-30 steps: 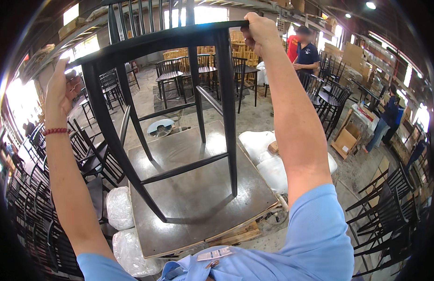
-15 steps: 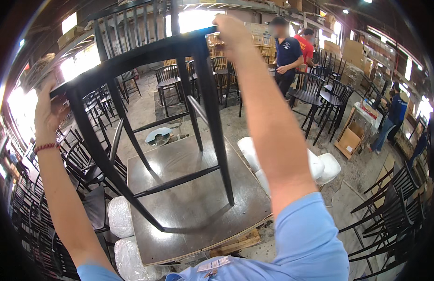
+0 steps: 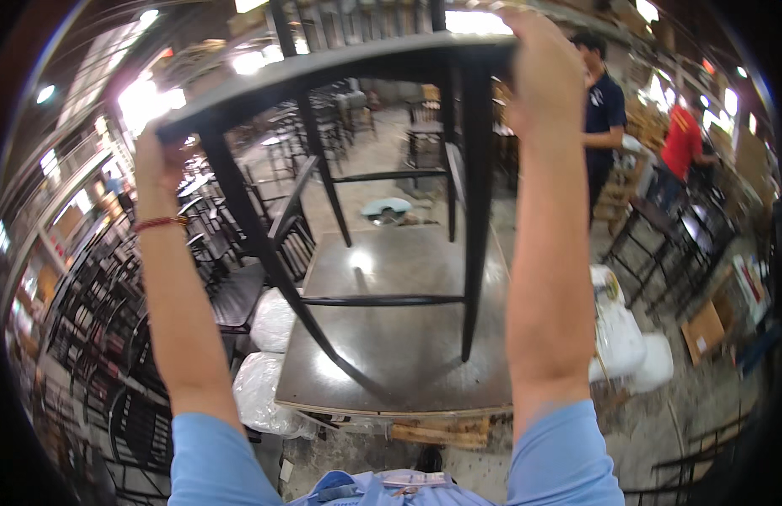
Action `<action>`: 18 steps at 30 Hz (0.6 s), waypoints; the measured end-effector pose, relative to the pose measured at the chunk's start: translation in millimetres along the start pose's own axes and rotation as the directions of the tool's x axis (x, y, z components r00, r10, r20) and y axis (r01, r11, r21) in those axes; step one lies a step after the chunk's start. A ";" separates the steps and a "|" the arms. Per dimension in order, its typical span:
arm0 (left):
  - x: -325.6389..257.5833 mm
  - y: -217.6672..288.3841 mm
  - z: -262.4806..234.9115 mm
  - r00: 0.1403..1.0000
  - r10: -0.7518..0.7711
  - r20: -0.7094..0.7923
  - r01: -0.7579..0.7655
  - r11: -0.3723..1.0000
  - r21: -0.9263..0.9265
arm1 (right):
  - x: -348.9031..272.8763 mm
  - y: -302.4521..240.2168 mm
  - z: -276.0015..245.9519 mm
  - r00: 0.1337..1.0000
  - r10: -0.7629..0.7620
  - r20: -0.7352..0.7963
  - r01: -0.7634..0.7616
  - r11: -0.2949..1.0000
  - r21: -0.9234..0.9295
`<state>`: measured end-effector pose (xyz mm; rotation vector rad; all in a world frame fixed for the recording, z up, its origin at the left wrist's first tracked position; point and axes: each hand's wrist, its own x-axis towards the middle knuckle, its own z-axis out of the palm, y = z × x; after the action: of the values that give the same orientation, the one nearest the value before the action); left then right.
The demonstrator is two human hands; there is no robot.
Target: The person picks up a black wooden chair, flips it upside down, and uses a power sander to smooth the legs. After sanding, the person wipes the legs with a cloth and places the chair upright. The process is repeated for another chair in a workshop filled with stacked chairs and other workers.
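A tall black wooden bar stool (image 3: 382, 300) with a spindle back stands upright between my raised arms, over a dark flat-topped table (image 3: 399, 371). My left hand (image 3: 161, 164) is closed round the left front corner of its seat. Blurred by motion, my right hand (image 3: 547, 72) grips the right front corner of the seat. The front legs reach down over the tabletop, and a dark shadow or reflection lies near the left foot. I cannot tell whether the feet touch the surface.
Many black chairs (image 3: 125, 354) crowd the left side. Plastic-wrapped white bundles (image 3: 260, 379) flank the table, and a pale round disc (image 3: 385, 207) lies beyond it. One person in dark blue (image 3: 606, 110) and another in red (image 3: 679, 148) stand back right, near more black stools (image 3: 669, 236).
My view has turned to the right and levelled. The stool, held in both hands, now looks straighter, and its front feet appear higher over the table.
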<state>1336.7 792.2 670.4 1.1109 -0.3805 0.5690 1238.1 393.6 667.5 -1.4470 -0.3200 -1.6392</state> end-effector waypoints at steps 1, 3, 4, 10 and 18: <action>-15.0 26.8 -20.4 0.999 0.032 0.040 -0.031 0.999 -0.005 | -9.2 -30.3 -4.0 0.935 0.349 0.062 -0.321 0.760 0.564; -58.1 43.9 -20.3 0.998 0.058 -0.010 -0.058 0.995 -0.077 | -25.1 -64.9 -34.6 0.995 -0.001 0.098 -0.015 0.987 0.159; -78.0 56.2 -27.4 0.995 0.099 -0.009 -0.099 0.988 -0.118 | -30.3 -81.5 -49.1 0.993 0.079 0.089 -0.100 0.957 0.272; -198.8 109.7 -51.3 0.963 0.264 -0.063 -0.271 0.941 -0.203 | -67.1 -184.1 -136.7 0.891 0.269 0.367 -0.335 0.933 0.129; -373.5 127.0 -33.0 0.949 0.249 -0.193 -0.261 0.965 -0.037 | -7.7 -306.1 -88.8 0.823 0.199 0.531 -0.177 0.980 -0.092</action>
<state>962.5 775.0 542.3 0.9451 -0.3779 0.8783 950.2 507.4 744.0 -1.8958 -0.4438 -1.0572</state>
